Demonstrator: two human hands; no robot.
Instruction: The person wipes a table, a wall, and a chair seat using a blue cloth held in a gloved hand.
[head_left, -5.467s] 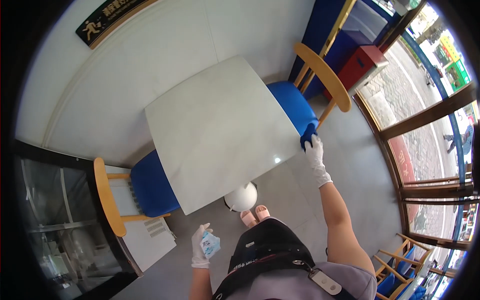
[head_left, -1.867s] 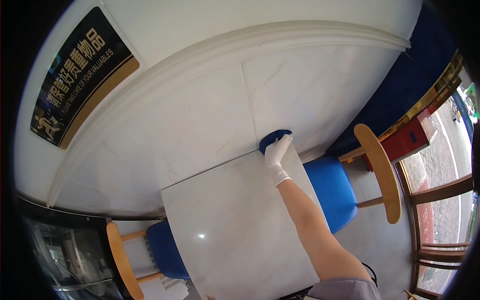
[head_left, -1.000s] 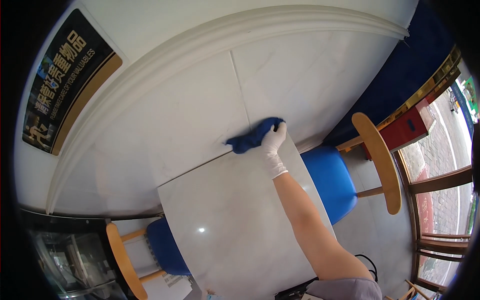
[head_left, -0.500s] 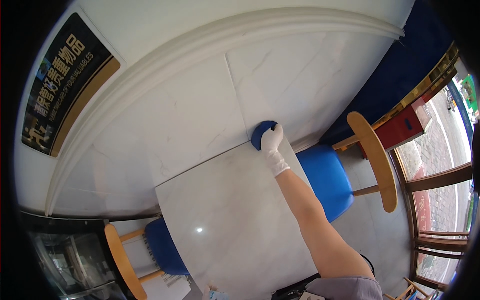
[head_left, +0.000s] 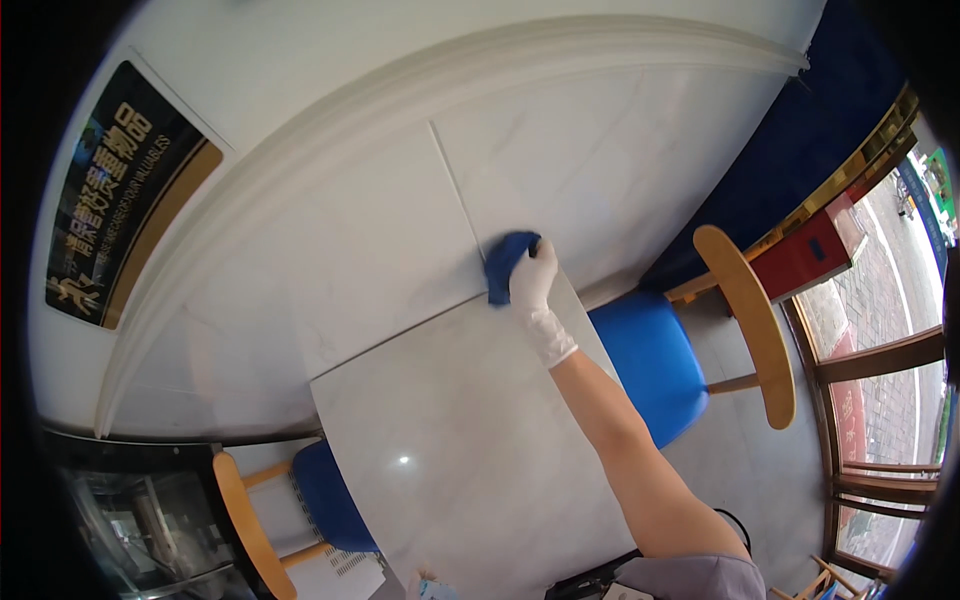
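Observation:
My right hand, in a white glove, reaches out over the far right part of the pale marbled table. Its fingers are closed around a dark blue cloth. The bunched cloth is at the table's far edge, in front of the white wall and by a seam between its panels. Whether it presses on the wall or on the tabletop I cannot tell. My left hand does not show.
Chairs with blue seats and wooden backs flank the table, the second seat at left. A red box stands beyond the right chair. At the near edge lies a small light-blue and white thing, too cut off to name.
My right hand has shifted a little to the left with the cloth, and more of the cloth now spreads out beside the fingers. The view has turned slightly.

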